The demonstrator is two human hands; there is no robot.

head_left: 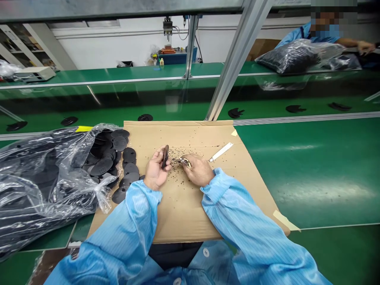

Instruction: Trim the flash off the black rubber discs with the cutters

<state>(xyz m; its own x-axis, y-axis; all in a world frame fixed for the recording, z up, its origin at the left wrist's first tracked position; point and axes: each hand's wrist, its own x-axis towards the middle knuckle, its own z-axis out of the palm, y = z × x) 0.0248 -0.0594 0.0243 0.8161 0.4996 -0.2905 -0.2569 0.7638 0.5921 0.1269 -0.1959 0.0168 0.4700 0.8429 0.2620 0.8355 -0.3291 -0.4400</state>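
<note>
My left hand [157, 168] is closed on a thin round black plastic disc [165, 156], held on edge above the cardboard sheet [178, 213]. Just to its right, my right hand [198, 169] is wrapped round a small shiny metal tool [185, 162] that looks like a nail clipper. Its tip points toward the disc, with a gap between them. Small black crumbs [178, 174] lie scattered on the cardboard under and around both hands. Beyond my right hand rests a white-handled utility knife [221, 152].
A clear plastic bag [59, 174] at the left spills many black discs [102, 166] onto the cardboard's edge. Several black parts [235, 113] lie on the green belt [178, 99] behind. A slanted metal post [234, 59] rises there. Across it, a co-worker's hand [365, 47] shows near a filled bag [291, 57].
</note>
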